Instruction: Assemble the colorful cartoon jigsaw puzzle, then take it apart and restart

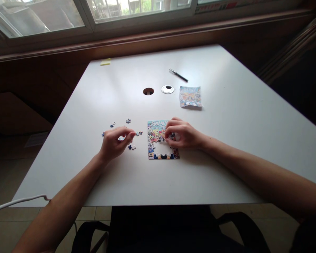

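Observation:
A small, colourful jigsaw puzzle (150, 137), partly assembled, lies flat near the middle of the table, with a bare white gap in its lower half. My right hand (183, 133) is over its right side, thumb and forefinger pinched on a small puzzle piece (162, 140) at the gap's upper edge. The fingers hide part of that piece. To the left, my left hand (117, 142) hovers low among loose puzzle pieces (132, 147), its thumb and forefinger pressed together. Whatever those fingertips hold is hidden. Another loose piece (139, 133) lies just beyond them.
A crumpled printed wrapper (190, 96) and a black pen (178, 75) lie behind the puzzle. The white table (226, 105) has a round hole (148, 91) with a silver cover (168, 89) beside it. A white cable (18, 201) crosses the front left corner.

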A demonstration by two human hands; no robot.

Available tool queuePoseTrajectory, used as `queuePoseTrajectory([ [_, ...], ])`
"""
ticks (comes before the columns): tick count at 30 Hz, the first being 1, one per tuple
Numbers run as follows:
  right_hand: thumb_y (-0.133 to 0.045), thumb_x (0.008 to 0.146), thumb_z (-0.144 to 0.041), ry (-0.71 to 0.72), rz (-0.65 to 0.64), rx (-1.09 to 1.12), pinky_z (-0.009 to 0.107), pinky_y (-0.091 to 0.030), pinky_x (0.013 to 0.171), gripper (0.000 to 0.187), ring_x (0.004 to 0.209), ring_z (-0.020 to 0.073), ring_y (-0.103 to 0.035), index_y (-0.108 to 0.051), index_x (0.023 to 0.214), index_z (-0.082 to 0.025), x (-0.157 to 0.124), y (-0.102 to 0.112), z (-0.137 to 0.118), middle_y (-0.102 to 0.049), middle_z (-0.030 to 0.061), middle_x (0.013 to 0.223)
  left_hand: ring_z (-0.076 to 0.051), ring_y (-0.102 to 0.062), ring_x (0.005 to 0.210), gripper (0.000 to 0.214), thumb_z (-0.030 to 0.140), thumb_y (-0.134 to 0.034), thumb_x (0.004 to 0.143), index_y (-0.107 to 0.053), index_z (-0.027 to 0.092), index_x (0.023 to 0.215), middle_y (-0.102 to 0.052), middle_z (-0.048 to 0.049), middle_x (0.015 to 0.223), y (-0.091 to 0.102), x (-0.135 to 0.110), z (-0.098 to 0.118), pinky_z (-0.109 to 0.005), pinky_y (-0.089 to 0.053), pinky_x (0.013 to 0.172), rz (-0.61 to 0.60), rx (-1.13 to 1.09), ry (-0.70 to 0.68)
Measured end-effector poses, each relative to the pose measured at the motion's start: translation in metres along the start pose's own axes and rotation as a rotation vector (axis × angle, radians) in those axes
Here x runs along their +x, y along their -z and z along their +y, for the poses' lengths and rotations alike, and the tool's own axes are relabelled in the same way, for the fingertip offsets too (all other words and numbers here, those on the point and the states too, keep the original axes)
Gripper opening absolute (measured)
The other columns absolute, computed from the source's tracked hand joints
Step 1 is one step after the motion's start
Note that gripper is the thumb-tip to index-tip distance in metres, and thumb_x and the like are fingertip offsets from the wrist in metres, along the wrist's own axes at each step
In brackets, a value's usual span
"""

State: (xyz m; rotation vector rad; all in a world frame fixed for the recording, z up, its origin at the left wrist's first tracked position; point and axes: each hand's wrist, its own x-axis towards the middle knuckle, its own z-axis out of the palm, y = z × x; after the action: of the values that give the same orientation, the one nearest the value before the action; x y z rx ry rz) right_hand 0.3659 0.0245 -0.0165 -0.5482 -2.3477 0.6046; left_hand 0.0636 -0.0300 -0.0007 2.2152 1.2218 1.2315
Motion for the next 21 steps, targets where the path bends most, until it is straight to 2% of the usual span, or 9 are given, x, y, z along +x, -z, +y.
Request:
queuePoseTrajectory([
  [9, -0.067, 0.076, -0.014, -0.032, 0.001, -0.032, 0.035, -0.048, 0.077, 0.008, 0.083, 0.0198, -0.052, -0.068, 0.077, -0.021, -0.0004, -0.0012, 0.0012, -0.063, 0.0047, 0.083, -0.012, -0.062, 0.056, 0.019, 0.031, -0.066, 0.094, -0.071, 0.019, 0.082, -0.068, -0.0009, 0.063, 0.0, -0.0014, -0.0017, -0.024, -0.048, 0.054, -0.003, 0.006, 0.0],
  [21, -0.066, 0.078, -0.016, -0.062, -0.012, -0.02, 0.034, -0.046, 0.079, 0.005, 0.084, 0.0196, -0.051, -0.067, 0.08, -0.021, 0.0003, 0.0021, -0.0024, -0.061, 0.0052, 0.085, -0.01, -0.06, 0.054, 0.017, 0.027, -0.066, 0.093, -0.07, 0.017, 0.079, -0.066, 0.0002, 0.06, -0.0009, 0.0004, 0.0007, -0.021, -0.046, 0.051, 0.013, 0.017, -0.065],
])
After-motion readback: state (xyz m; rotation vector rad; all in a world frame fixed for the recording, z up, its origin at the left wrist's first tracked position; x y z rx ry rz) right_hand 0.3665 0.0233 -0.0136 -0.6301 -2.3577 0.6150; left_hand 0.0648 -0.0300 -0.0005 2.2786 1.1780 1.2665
